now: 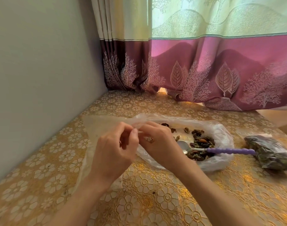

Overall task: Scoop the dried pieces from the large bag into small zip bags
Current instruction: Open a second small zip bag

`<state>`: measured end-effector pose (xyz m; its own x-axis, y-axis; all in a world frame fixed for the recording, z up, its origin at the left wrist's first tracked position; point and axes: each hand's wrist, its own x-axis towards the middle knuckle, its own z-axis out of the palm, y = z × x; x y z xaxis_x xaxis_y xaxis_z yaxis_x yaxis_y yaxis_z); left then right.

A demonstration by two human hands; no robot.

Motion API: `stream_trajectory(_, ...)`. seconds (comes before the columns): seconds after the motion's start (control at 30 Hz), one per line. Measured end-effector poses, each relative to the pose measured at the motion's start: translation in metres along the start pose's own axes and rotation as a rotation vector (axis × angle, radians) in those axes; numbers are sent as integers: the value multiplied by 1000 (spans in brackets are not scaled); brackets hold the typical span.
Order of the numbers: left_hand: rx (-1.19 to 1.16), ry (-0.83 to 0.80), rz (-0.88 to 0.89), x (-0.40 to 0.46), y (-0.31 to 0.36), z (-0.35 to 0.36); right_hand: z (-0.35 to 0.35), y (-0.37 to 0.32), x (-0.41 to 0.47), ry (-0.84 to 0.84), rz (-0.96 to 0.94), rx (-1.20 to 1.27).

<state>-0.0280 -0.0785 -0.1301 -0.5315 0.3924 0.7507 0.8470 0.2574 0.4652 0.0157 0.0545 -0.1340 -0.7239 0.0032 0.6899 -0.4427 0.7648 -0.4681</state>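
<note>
The large bag lies flat and open on the table, long axis running left-right, mouth toward the hands. Dried pieces are heaped in its right half. A spoon rests across that heap, bowl pointing left, purple handle sticking out to the right over the bag's edge. Left hand and right hand meet at the bag's left end, fingertips pinching thin clear plastic (prob. a small zip bag, hard to tell). A filled small bag lies well right, near the handle tip. Gold floral tablecloth underneath, w/ a curtain behind.
</note>
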Motion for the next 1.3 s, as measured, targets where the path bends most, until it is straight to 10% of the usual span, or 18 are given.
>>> stream_trajectory(0.17,327,-115,291,13,-21,-16,-16,3,5,-119,345,344)
stream_trajectory(0.43,331,-388,245,11,-32,-18,-31,4,7,-243,494,608)
stream_trajectory(1.3,43,-296,34,5,-24,-12,-19,-6,7,-232,121,7)
